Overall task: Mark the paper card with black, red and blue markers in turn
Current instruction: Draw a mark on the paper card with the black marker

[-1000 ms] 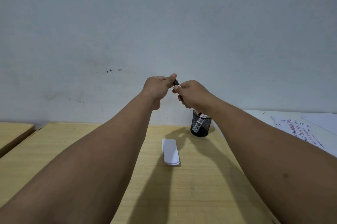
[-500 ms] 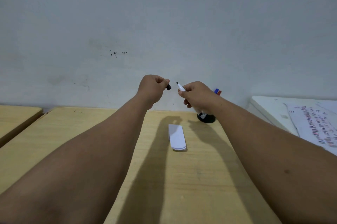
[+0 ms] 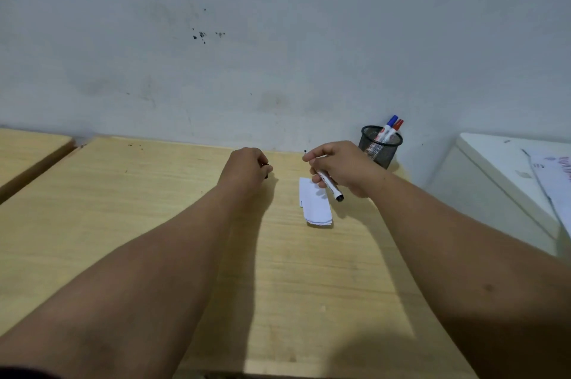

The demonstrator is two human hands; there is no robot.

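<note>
My right hand [image 3: 343, 167] grips an uncapped black marker [image 3: 330, 186], tip pointing up and away, its rear end hanging over the white paper card [image 3: 315, 205]. The card lies flat on the wooden desk [image 3: 154, 202], partly under that hand. My left hand [image 3: 247, 167] is closed left of the card, just above the desk, with the marker's black cap [image 3: 268, 169] barely showing between its fingers. A black mesh pen cup [image 3: 380, 147] stands by the wall behind my right hand. It holds a blue marker [image 3: 390, 125] and a red marker [image 3: 397, 127].
A white cabinet top [image 3: 494, 162] with printed sheets [image 3: 553, 181] sits to the right of the desk. A second wooden desk [image 3: 27, 147] adjoins on the left. A grey wall runs along the back.
Both hands came down from in front of the wall toward the desk after pulling the cap off the black marker. They moved apart, and the view tilted downward.
</note>
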